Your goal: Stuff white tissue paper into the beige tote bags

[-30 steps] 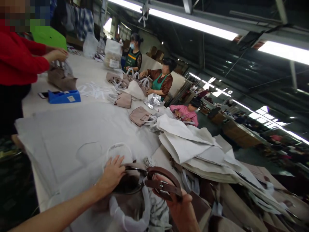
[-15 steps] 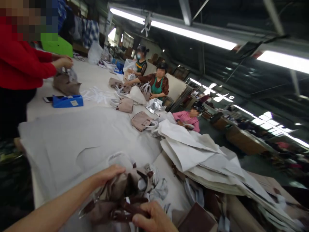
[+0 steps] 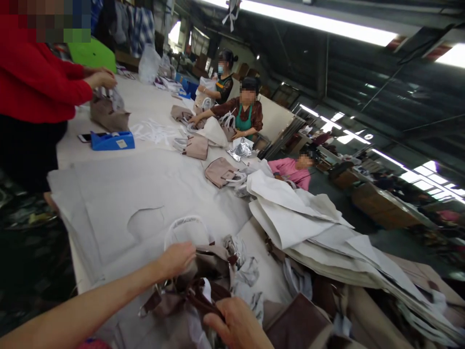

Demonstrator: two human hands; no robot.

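Note:
Low in the centre of the view, a taupe bag [image 3: 214,259] with dark brown straps [image 3: 203,296] lies on the table. My left hand [image 3: 178,259] is closed on the upper left edge of the bag, near a white wrapped handle [image 3: 187,223]. My right hand [image 3: 234,322] grips the dark brown straps at the near side, thumb and fingers around them. Crumpled grey-white wrapping [image 3: 247,271] sits just right of the bag. Part of the bag is hidden by my hands and blurred.
Large white sheets [image 3: 301,223] are piled on the right, over more brown bags [image 3: 298,322]. Grey sheets [image 3: 116,194] cover the table's left. A blue tape dispenser [image 3: 112,140] and pink-taupe bags [image 3: 220,172] stand farther off. A person in red [image 3: 36,82] and other people work around the table.
The view has shifted, so the scene sits farther right. The bag's opening and the white handle show more clearly. Both hands remain on the bag and its straps.

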